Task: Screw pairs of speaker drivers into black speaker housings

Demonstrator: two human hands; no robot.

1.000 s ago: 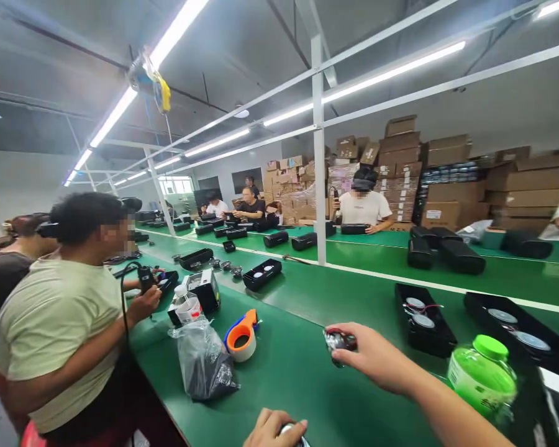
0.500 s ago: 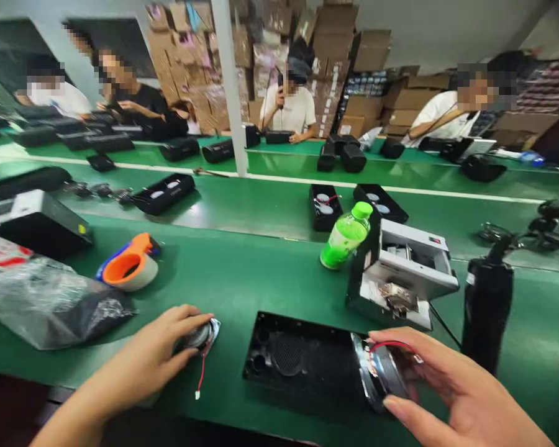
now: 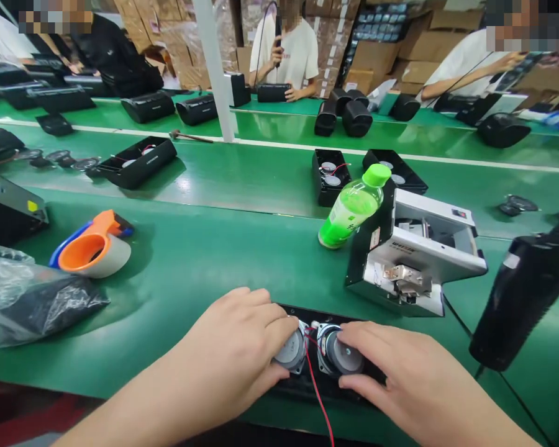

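My left hand curls around a round metal speaker driver, pressing it into the left side of a black speaker housing lying at the near edge of the green table. My right hand grips a second speaker driver over the right side of the same housing. Thin red wires trail from the drivers toward me. Both hands cover most of the housing.
A white and black machine stands just behind, with a green bottle leaning against it. A black cylinder is at right, an orange tape dispenser and plastic bag at left. Open housings lie on the belt; people work opposite.
The view has tipped down toward the table. Both hands have come together from the sides and set their drivers into the black housing.
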